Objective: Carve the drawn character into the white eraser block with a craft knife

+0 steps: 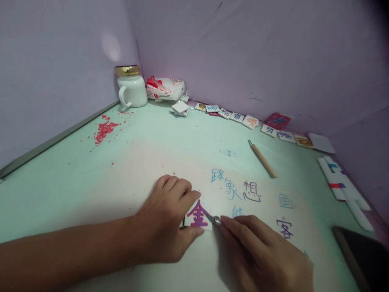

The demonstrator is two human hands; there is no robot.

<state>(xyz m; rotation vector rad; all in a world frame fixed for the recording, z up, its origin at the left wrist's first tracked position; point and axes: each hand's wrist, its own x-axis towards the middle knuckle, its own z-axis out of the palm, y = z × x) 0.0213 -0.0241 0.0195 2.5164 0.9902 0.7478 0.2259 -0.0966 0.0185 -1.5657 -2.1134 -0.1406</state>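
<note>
A small white square tile (208,226) bearing a purple character with red edges lies on the table. My left hand (170,221) pins it from the left, with the thumb at its lower edge and the index finger at its upper edge. In my right hand (261,247) is a carving knife (216,221) with a metal collar, held like a pen. The knife's thin blade reaches the right side of the character. Most of the knife's handle is hidden by my fingers.
A wooden-handled carving tool (263,159) lies beyond my right hand. Red shavings (105,132) are heaped near a white lidded mug (135,91). Lettered tiles (237,117) line the back wall, beside a packet (165,89). White markers (346,190) and a dark flat object (361,255) sit right.
</note>
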